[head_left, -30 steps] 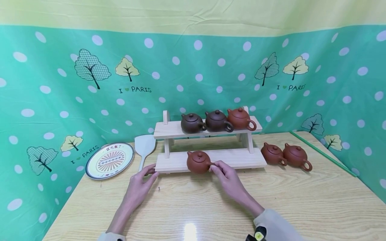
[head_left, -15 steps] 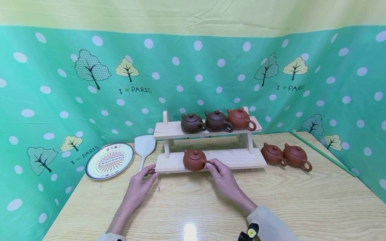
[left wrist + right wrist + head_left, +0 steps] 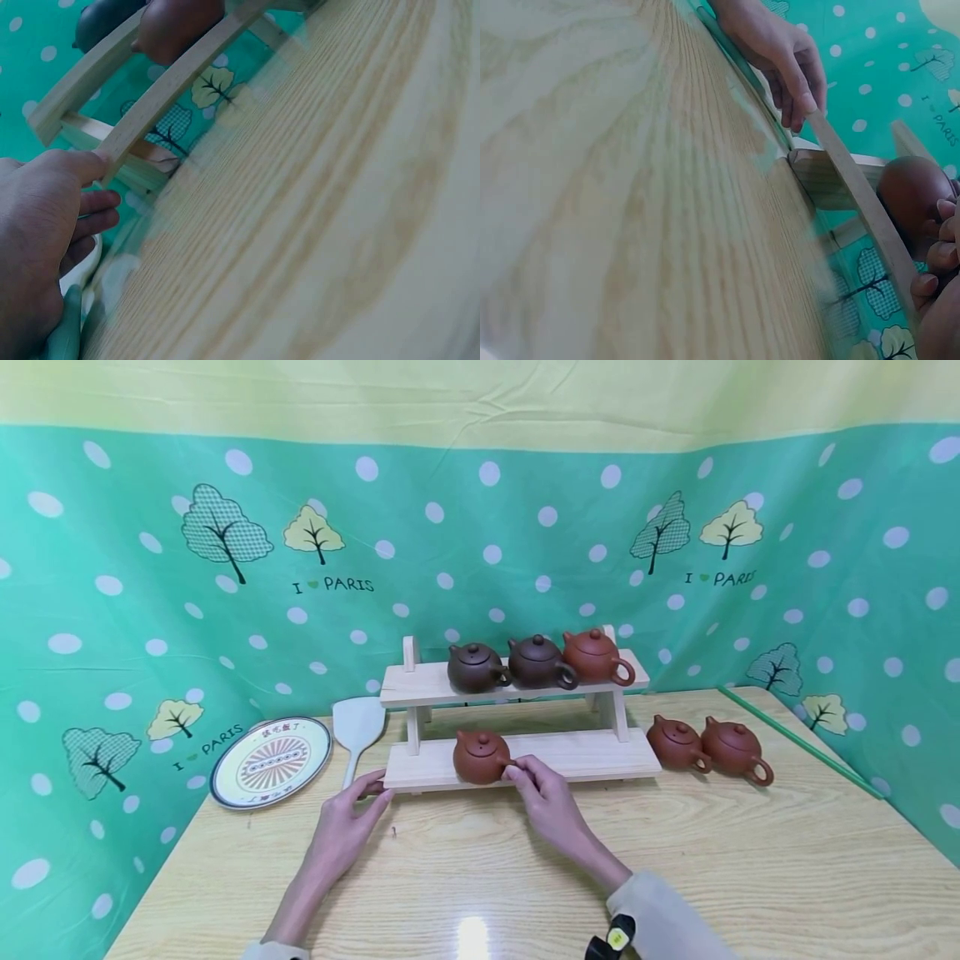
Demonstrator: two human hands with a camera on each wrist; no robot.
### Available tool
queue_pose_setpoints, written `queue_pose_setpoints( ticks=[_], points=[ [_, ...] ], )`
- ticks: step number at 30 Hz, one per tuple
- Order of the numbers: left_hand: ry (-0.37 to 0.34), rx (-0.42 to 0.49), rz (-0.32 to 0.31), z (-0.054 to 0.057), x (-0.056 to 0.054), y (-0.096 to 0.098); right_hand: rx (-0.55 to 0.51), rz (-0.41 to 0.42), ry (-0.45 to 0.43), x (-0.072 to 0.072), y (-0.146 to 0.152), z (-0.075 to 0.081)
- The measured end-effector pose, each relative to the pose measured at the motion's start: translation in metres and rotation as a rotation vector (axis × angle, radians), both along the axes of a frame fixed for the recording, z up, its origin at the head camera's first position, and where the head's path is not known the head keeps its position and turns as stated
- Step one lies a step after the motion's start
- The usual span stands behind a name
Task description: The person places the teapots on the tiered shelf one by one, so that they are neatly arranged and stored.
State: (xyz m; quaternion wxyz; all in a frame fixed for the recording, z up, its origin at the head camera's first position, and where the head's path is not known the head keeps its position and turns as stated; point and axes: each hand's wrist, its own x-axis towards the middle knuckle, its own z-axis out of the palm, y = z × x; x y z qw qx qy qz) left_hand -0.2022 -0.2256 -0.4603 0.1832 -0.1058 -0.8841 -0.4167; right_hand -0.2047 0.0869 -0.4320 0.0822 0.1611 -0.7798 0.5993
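Observation:
A reddish-brown teapot (image 3: 482,757) sits at the front of the lower board of a two-tier wooden shelf (image 3: 585,755), left of its middle. My right hand (image 3: 551,806) pinches its handle between thumb and fingers, hiding most of the handle. At the shelf's lower left corner, my left hand (image 3: 341,827) grips the board end; the right wrist view shows the left hand's thumb (image 3: 804,101) on the board edge. Two dark brown teapots (image 3: 476,668) and a reddish one (image 3: 594,656) stand in a row on the upper board.
Two more reddish teapots (image 3: 677,743) stand on the table (image 3: 420,893) right of the shelf. A green stick (image 3: 802,743) lies beyond them. To the left are a patterned plate (image 3: 225,777) and a white spatula (image 3: 358,722). A polka-dot curtain (image 3: 450,527) hangs behind.
My right hand has moved the reddish teapot left and slightly back, onto the lower board. My left hand has kept its place at the shelf corner.

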Motion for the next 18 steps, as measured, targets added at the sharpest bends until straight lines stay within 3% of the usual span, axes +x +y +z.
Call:
queue_pose_setpoints(
  ticks=[18],
  points=[
    [-0.036, 0.007, 0.003, 0.0010, 0.0003, 0.0002, -0.033, 0.038, -0.033, -0.0035, -0.0025, 0.0002]
  ],
)
